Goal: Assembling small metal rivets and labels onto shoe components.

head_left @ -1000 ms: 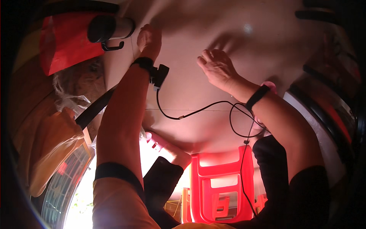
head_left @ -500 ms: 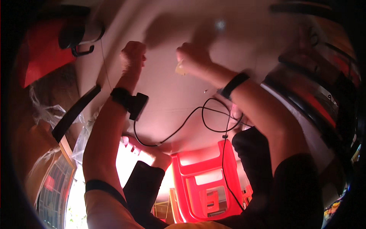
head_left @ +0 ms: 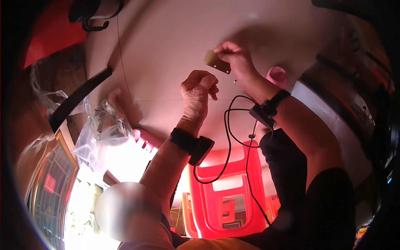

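Between the thumb and fingers of my right hand [head_left: 237,58] is a small flat brass-coloured plate [head_left: 217,61] with a few round holes along its lower edge. Just below and left of it, my left hand [head_left: 199,85] is closed, fingers curled in and apart from the plate. Whatever those fingers may hold is hidden. Both hands are over the pale floor [head_left: 166,54]. A tiny dark piece [head_left: 234,81] shows beside my right wrist.
Black boxes [head_left: 261,114] on wristbands trail a thin cable [head_left: 228,156]. A red plastic stool [head_left: 198,200] is nearest my body. Left are a clear plastic bag [head_left: 93,137], a dark curved bar [head_left: 81,98] and a handled container [head_left: 96,10]. A pink perforated item [head_left: 276,76] lies right.
My left hand has moved right and nearer my body, closing on my right hand. My right hand has shifted right, and the plate, mostly hidden before, now shows plainly.
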A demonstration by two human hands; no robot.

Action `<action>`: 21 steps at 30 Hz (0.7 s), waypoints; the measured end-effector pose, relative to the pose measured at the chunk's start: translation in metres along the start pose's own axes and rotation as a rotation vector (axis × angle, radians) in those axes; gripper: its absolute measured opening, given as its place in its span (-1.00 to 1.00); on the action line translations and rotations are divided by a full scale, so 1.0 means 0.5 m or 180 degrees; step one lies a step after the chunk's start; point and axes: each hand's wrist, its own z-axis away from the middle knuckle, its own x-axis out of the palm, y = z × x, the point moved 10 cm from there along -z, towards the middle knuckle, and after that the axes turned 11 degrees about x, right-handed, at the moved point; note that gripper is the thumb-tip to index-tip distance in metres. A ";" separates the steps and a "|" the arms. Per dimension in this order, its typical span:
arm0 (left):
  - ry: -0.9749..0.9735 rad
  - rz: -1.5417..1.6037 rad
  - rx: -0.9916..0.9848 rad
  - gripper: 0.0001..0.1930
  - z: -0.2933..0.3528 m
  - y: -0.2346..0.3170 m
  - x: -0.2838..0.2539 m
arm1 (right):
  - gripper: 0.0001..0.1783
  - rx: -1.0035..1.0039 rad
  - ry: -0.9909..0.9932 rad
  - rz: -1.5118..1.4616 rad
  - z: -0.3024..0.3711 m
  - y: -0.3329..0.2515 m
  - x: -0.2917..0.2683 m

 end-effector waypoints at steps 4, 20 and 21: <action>0.0113 0.0121 -0.0101 -0.88 0.009 -0.012 -0.036 | -0.84 -0.0731 0.0074 0.0549 0.053 -0.014 0.047; -0.0695 0.1107 -0.0129 -0.89 0.040 -0.005 -0.036 | -0.74 -0.1687 -0.0347 0.0763 0.210 -0.105 0.145; -0.0694 0.1123 -0.0113 -0.89 0.036 -0.001 -0.039 | -0.78 -0.1671 -0.0356 0.0793 0.204 -0.105 0.141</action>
